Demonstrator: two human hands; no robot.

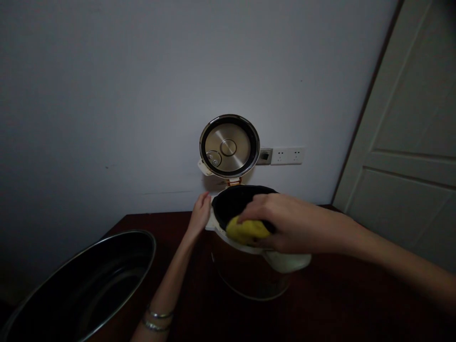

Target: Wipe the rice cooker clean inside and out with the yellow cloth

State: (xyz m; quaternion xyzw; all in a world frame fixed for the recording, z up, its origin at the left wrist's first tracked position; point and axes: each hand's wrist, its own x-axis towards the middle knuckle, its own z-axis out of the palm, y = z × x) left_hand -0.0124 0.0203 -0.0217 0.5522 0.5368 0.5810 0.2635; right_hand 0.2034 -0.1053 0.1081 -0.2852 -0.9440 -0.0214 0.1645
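The right hand (281, 223) hides some cooker rim (213, 222); the bottom edge crops the pot (117, 259).

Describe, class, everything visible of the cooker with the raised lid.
The cooker has a round, dark brownish body with a pale rim and front handle. Its inside looks dark. The hinged lid stands raised at the back, showing a round, metallic-looking underside with a dark surround and a small round fitting at lower left. The cooker stands upright on the dark red table. The left hand touches its left side; the right hand holds a yellow pad at the front rim.
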